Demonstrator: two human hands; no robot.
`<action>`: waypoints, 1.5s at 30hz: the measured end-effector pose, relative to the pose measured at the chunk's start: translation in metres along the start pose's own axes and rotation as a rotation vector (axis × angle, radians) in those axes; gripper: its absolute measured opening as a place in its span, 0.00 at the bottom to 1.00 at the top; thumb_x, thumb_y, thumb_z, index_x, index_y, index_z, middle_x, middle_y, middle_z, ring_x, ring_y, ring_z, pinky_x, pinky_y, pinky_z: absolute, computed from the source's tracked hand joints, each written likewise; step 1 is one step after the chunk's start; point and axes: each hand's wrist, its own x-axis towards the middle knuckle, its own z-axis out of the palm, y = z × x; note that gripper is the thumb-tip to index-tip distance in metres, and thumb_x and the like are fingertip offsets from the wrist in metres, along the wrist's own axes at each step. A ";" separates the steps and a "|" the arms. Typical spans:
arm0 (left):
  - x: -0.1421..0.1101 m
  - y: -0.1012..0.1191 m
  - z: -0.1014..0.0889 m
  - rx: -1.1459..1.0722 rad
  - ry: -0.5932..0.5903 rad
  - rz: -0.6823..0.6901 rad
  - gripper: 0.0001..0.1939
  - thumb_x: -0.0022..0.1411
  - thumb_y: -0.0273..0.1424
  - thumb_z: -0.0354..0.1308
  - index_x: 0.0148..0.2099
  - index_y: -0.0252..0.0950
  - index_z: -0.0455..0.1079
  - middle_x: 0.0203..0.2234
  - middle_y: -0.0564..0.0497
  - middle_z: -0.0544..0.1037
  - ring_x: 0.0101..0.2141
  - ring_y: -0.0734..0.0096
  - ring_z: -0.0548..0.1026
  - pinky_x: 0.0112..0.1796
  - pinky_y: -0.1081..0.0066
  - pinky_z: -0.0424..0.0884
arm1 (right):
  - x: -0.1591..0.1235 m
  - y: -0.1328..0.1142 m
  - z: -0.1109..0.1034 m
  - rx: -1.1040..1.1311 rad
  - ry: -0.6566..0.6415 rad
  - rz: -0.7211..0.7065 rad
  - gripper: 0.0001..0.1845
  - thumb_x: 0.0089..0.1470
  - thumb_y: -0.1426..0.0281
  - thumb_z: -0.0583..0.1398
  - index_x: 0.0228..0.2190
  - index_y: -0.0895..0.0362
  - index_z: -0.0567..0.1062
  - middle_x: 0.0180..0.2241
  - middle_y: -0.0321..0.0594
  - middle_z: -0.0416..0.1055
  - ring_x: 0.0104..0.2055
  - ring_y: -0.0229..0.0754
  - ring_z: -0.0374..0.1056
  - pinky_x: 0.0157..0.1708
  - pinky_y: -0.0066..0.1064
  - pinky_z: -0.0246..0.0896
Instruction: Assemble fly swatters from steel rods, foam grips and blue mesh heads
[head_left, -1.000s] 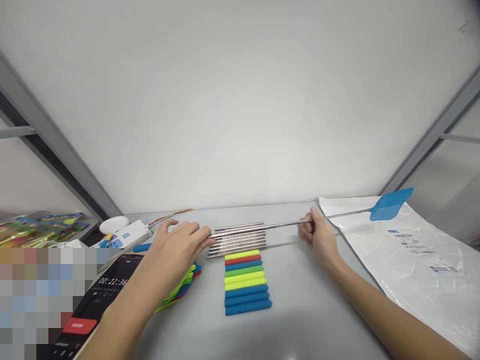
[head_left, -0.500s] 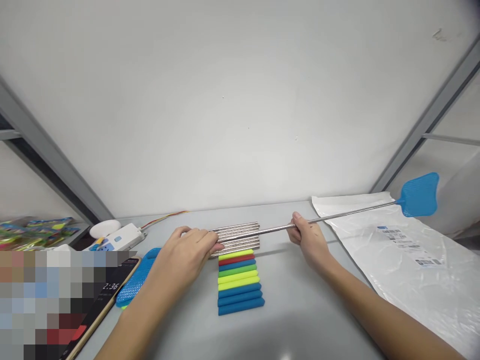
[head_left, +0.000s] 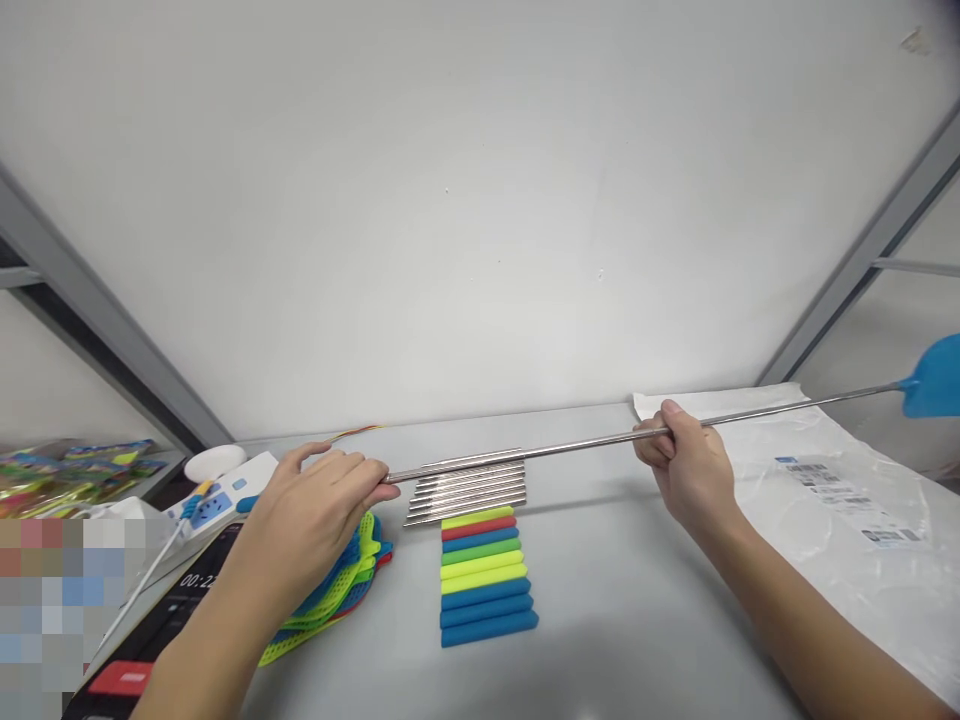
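Note:
A fly swatter (head_left: 577, 445) with a long metal rod stretches across the view, its blue head partly cut off at the right edge. My left hand (head_left: 319, 515) is closed round the rod's left end, and a short blue piece pokes out beyond that hand. Farther along, my right hand (head_left: 688, 460) grips the rod between thumb and fingers. Below the rod lies a row of metal rods (head_left: 472, 490). Several coloured grips (head_left: 484, 570), yellow, red, blue and green, are lined up in front of them. Mesh swatter heads (head_left: 337, 595) are stacked partly under my left forearm.
A phone (head_left: 187, 580) with a lit timer lies at the left, beside a white power strip (head_left: 225, 495) with a plugged-in cable. Packaged colourful items (head_left: 82, 475) are at the far left. A white plastic mailer (head_left: 817, 530) covers the right side of the table.
My hands have moved farther apart and the swatter's rod now reaches longer. Its blue head has shifted right, partly out of view. More of the stacked mesh heads shows.

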 end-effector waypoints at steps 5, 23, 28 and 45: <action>-0.002 -0.002 0.004 0.057 0.047 -0.026 0.19 0.72 0.41 0.41 0.34 0.39 0.66 0.26 0.53 0.73 0.31 0.66 0.71 0.52 0.53 0.55 | -0.003 0.007 0.008 0.082 -0.015 0.045 0.29 0.62 0.57 0.53 0.15 0.54 0.52 0.16 0.29 0.43 0.20 0.34 0.41 0.23 0.33 0.37; 0.002 0.028 -0.002 0.075 0.105 -0.051 0.14 0.72 0.36 0.46 0.37 0.39 0.68 0.26 0.53 0.73 0.31 0.68 0.69 0.46 0.60 0.58 | -0.006 0.009 0.010 0.004 0.101 0.075 0.27 0.60 0.59 0.57 0.15 0.55 0.56 0.18 0.30 0.47 0.21 0.34 0.45 0.23 0.32 0.44; 0.000 0.026 -0.001 0.074 0.113 -0.065 0.12 0.71 0.37 0.48 0.38 0.40 0.69 0.27 0.54 0.74 0.32 0.68 0.70 0.51 0.57 0.56 | -0.006 0.011 0.008 0.008 0.094 0.081 0.26 0.58 0.58 0.60 0.15 0.55 0.58 0.19 0.30 0.47 0.21 0.34 0.46 0.23 0.33 0.45; -0.022 0.001 -0.011 0.231 0.427 -0.441 0.16 0.66 0.39 0.44 0.30 0.43 0.68 0.17 0.52 0.69 0.34 0.57 0.72 0.30 0.63 0.61 | -0.024 0.055 0.038 0.170 -0.128 0.346 0.34 0.52 0.40 0.54 0.14 0.53 0.53 0.13 0.26 0.43 0.16 0.31 0.40 0.17 0.30 0.36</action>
